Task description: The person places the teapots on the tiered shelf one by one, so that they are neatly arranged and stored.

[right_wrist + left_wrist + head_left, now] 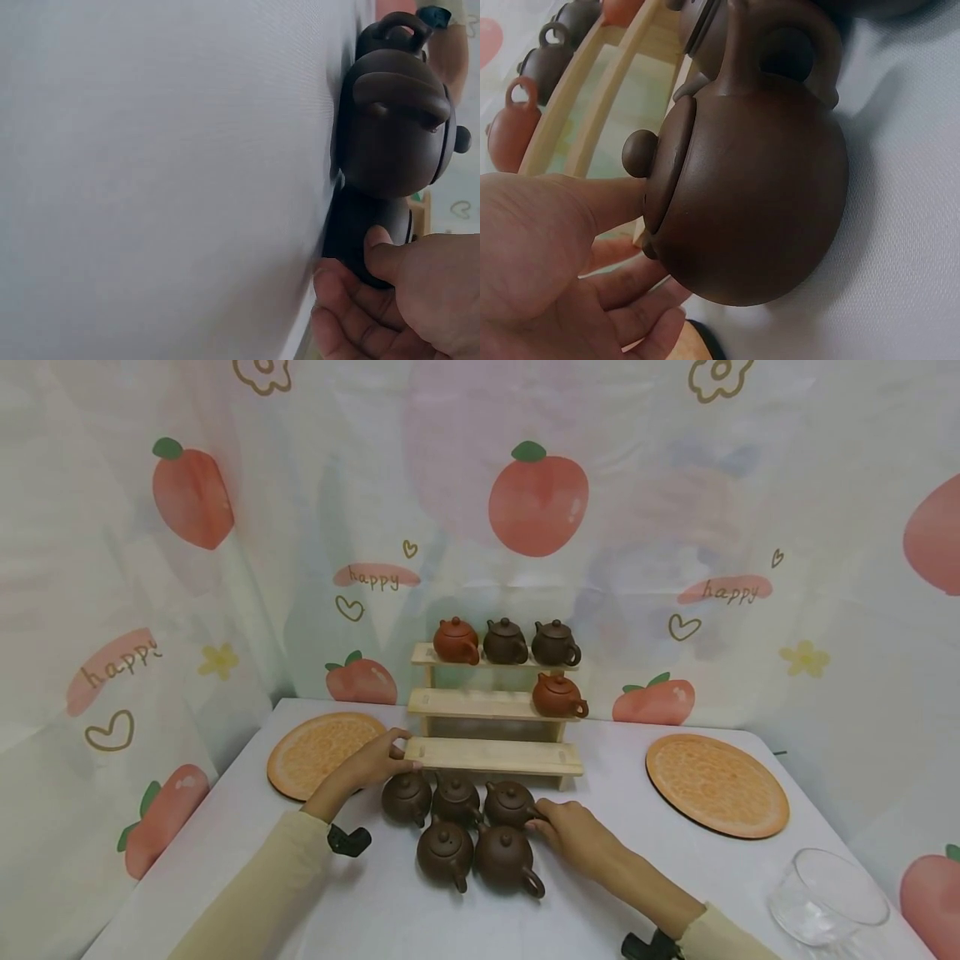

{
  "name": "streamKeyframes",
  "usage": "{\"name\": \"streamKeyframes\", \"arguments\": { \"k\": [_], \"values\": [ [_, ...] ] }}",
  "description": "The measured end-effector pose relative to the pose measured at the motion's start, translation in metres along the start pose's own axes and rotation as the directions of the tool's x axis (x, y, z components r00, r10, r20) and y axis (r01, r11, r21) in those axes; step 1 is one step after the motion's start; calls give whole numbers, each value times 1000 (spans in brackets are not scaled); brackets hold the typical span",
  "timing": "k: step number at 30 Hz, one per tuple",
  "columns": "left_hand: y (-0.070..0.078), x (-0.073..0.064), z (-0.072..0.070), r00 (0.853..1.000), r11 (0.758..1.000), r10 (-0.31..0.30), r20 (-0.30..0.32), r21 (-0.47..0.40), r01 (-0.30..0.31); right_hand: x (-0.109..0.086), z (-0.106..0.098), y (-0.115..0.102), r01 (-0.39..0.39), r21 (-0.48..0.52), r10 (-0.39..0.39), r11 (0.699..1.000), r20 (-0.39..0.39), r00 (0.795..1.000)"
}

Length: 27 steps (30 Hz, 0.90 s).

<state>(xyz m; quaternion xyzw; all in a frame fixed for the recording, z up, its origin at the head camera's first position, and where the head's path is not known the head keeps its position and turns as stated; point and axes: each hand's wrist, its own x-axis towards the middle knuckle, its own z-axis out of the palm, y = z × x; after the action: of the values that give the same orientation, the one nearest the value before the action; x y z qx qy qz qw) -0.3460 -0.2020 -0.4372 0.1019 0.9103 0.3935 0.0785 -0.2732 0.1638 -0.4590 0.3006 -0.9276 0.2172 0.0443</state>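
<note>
A three-tier wooden display stand (pixel 495 757) stands at the back middle of the table. My left hand (pixel 375 758) is at the left end of its lowest tier, thumb and forefinger around the board's end. In the left wrist view a dark brown teapot (pixel 757 187) sits close in front of that hand and hides some fingertips. With thumb and fingers my right hand (pixel 581 835) grips the handle side of another dark brown teapot (pixel 510 803), right of the back row. Several dark brown teapots, such as the front right one (pixel 504 860), stand close together before the stand.
On the top tier are a reddish-brown teapot (pixel 454 641) and two dark ones. Another reddish-brown teapot (pixel 558 695) stands at the middle tier's right end. Round orange-patterned mats lie left (pixel 322 745) and right (pixel 716 785). A clear glass bowl (pixel 825 902) stands front right.
</note>
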Motion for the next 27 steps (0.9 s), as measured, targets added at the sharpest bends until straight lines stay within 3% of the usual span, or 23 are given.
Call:
{"name": "streamKeyframes", "arguments": {
  "k": [6,14,20,27],
  "values": [
    [1,0,0,1000,1000,-7,1,9,7,-2,-5,4,-21,38,21,999,3,1000],
    [1,1,1,999,999,-35,1,4,35,0,-17,1,17,73,-16,997,-20,1000],
    [1,2,1,1000,1000,-23,-2,-5,23,13,-35,-5,23,99,-20,995,-28,999],
    [3,0,1,1000,1000,-15,2,9,15,33,-56,-13,55,34,-52,998,-89,995]
  ]
}}
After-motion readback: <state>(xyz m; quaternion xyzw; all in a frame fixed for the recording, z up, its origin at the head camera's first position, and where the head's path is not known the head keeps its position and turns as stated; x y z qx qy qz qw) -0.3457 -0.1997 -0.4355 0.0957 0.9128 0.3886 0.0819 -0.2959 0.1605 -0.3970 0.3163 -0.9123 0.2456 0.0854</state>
